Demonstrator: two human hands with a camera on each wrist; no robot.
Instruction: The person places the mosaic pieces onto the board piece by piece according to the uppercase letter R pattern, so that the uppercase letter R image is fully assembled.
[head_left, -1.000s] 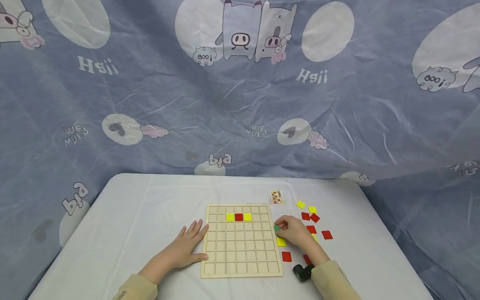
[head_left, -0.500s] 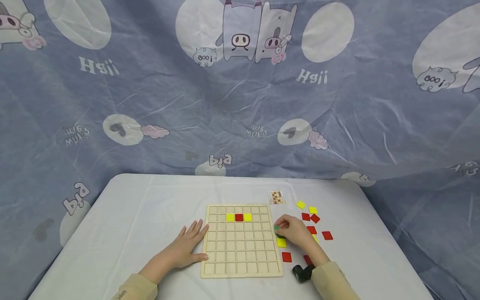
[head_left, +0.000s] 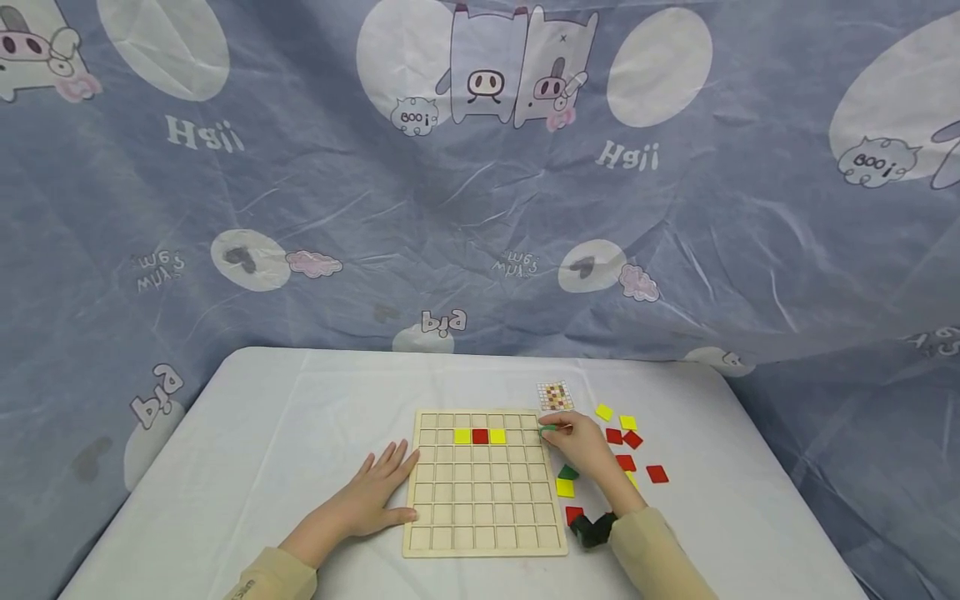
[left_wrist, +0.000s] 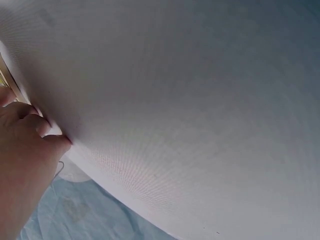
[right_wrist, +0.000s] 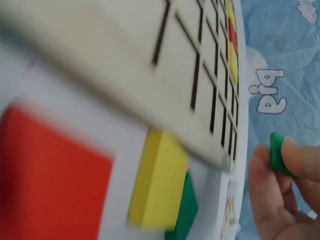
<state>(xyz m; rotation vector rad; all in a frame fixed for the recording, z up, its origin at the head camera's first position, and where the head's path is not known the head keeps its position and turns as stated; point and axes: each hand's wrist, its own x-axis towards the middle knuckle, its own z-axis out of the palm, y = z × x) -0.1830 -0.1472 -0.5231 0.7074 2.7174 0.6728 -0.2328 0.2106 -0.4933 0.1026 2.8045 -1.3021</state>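
Observation:
My right hand (head_left: 583, 440) pinches a small green tile (right_wrist: 278, 156) between thumb and fingers. It hovers by the upper right edge of a wooden grid board (head_left: 480, 493). A second green tile (head_left: 567, 472) and a yellow tile (head_left: 565, 488) lie against each other beside the board's right side. In the board's second row sit a yellow tile (head_left: 462, 437), a red tile (head_left: 480, 437) and another yellow tile (head_left: 497, 437), side by side. Along the board's left edge rests my left hand (head_left: 367, 497), its fingers spread and touching the frame.
A small printed pattern card (head_left: 555, 396) lies beyond the board's top right corner. Several loose red and yellow tiles, among them a red tile (head_left: 657, 474), are scattered to the right. A black device (head_left: 592, 530) shows at the right wrist. A patterned curtain (head_left: 480, 183) hangs behind the table.
My right hand has lifted away from the yellow tile and moved up along the board's right edge with the green tile. A second green tile is now uncovered. My left hand stays put.

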